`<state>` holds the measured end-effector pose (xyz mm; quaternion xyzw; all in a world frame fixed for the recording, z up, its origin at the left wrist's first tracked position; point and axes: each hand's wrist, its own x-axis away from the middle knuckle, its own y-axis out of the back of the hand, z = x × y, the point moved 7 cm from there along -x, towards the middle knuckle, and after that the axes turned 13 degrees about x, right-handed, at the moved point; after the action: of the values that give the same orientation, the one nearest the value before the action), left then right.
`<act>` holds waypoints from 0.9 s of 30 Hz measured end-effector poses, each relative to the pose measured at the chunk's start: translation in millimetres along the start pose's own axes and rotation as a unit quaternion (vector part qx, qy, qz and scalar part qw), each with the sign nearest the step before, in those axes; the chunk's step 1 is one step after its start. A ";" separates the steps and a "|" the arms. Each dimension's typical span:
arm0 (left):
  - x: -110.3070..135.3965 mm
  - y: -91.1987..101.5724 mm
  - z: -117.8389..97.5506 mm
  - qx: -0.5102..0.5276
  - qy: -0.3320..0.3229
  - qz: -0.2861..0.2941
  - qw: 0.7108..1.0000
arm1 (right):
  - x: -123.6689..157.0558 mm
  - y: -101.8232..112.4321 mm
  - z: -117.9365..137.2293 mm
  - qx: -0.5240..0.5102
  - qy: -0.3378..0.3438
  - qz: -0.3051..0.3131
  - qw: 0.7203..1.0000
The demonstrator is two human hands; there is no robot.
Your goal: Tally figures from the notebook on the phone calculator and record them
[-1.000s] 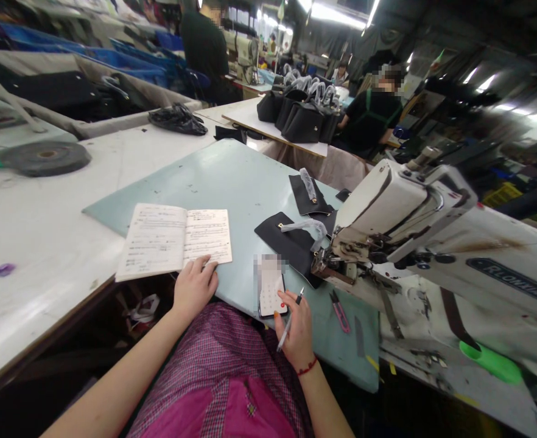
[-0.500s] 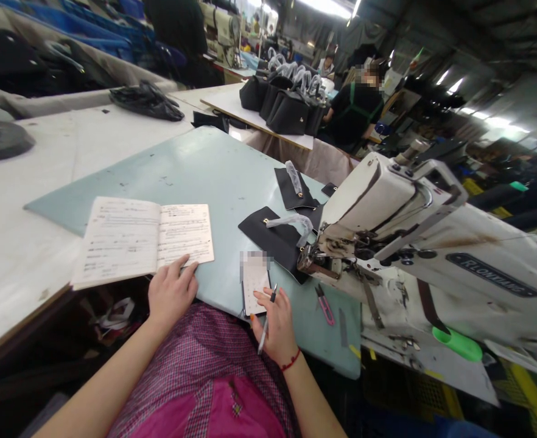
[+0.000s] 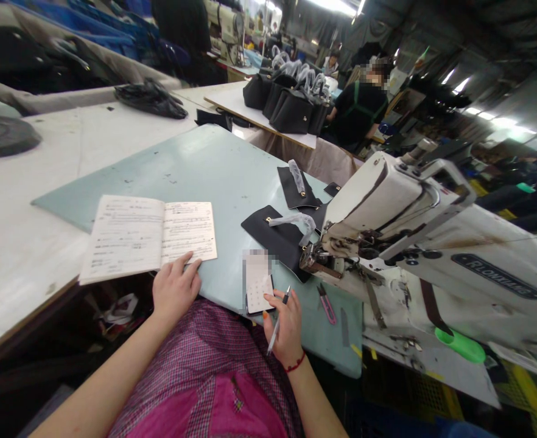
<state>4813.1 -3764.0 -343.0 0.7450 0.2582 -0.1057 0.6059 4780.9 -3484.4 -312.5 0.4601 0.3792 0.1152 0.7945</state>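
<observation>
An open notebook (image 3: 129,237) with handwritten pages lies on the pale green board (image 3: 159,176). My left hand (image 3: 177,283) rests at its lower right edge, fingers stretched out over the page corner. My right hand (image 3: 285,325) holds a pen (image 3: 274,334) slanted between its fingers. Its fingertips are by the lower right corner of a phone (image 3: 258,286), which lies flat with a light screen, partly blurred out. Just beyond the phone are black leather bag pieces (image 3: 275,237) with plastic-wrapped handles. Pink thread snips (image 3: 327,305) lie right of my right hand.
A white sewing machine (image 3: 410,225) stands on the right, its head over the board. Finished-looking black bags (image 3: 291,109) stand on a far board, with a person (image 3: 357,109) beside them. A black plastic bag (image 3: 152,98) and a dark roll (image 3: 3,137) lie at the back left.
My right hand has drawn slightly right with the pen, so its fingers cover less of the phone. My left hand stays on the notebook. The whole view has shifted a little.
</observation>
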 end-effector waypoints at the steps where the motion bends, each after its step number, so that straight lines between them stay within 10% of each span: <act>1: -0.3 0.0 -0.1 0.000 0.002 0.003 1.000 | 0.1 -0.4 0.4 0.001 0.003 0.001 1.000; 20: 0.3 0.3 0.5 0.012 0.010 0.003 1.000 | -4.4 -7.7 10.0 -0.011 0.040 0.067 0.997; 27: 1.6 -0.8 0.7 0.008 0.006 -0.002 1.000 | 4.1 5.2 -6.2 0.007 -0.019 -0.017 1.000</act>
<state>4814.1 -3764.1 -344.6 0.7499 0.2622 -0.1046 0.5982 4780.2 -3475.4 -312.1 0.4612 0.3724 0.0903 0.8003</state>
